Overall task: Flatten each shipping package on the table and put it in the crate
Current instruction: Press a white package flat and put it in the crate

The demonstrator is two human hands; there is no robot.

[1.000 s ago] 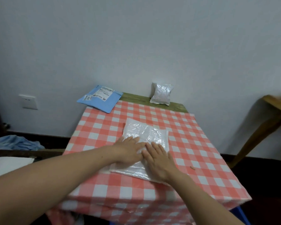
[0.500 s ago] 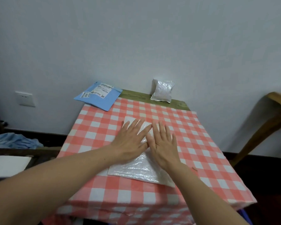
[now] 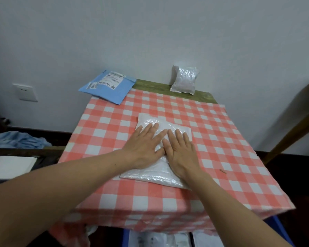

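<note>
- My left hand and right hand lie side by side, palms down and fingers straight, pressing the clear plastic package at the middle of the table.
- The blue mailer overhangs the table's far left corner; its white labels carry print too small to read.
- A crinkled pouch stands at the table's far edge.
- The blue crate shows below the table's near edge.

home room | checked tablecloth | wall socket | clothes heap
</note>
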